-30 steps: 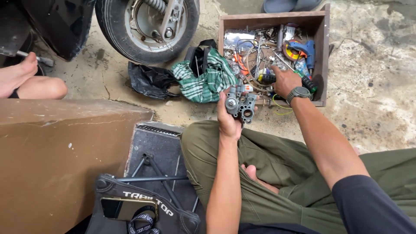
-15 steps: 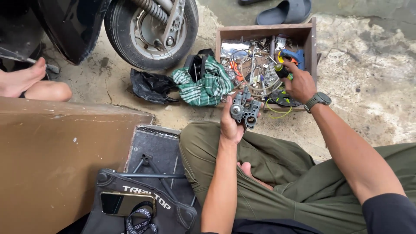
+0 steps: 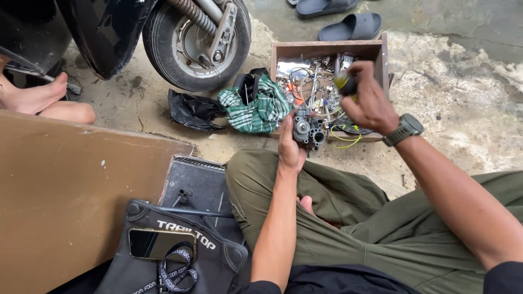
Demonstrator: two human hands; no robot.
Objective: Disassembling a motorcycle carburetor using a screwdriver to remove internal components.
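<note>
I sit cross-legged on the ground in green trousers. My left hand (image 3: 290, 146) grips a small grey metal engine part (image 3: 308, 128), likely a carburettor, held above my knee in front of a wooden box (image 3: 328, 50). My right hand (image 3: 368, 99), with a dark watch on its wrist, is raised over the box and closed around a screwdriver with a yellow-and-black handle (image 3: 345, 84). The tool's shaft points up and away over the box's contents.
The box holds several tools, wires and metal bits. A green checked cloth (image 3: 256, 104) and a black rag (image 3: 192, 110) lie left of it, below a motorbike wheel (image 3: 196, 41). Another person's bare foot (image 3: 35, 95), a brown board (image 3: 71, 185), a black bag with a phone (image 3: 160, 243), and grey sandals (image 3: 348, 24) surround me.
My right hand has lifted out of the box with the screwdriver and risen above it. My left hand keeps the metal part in about the same place. The view has tilted slightly.
</note>
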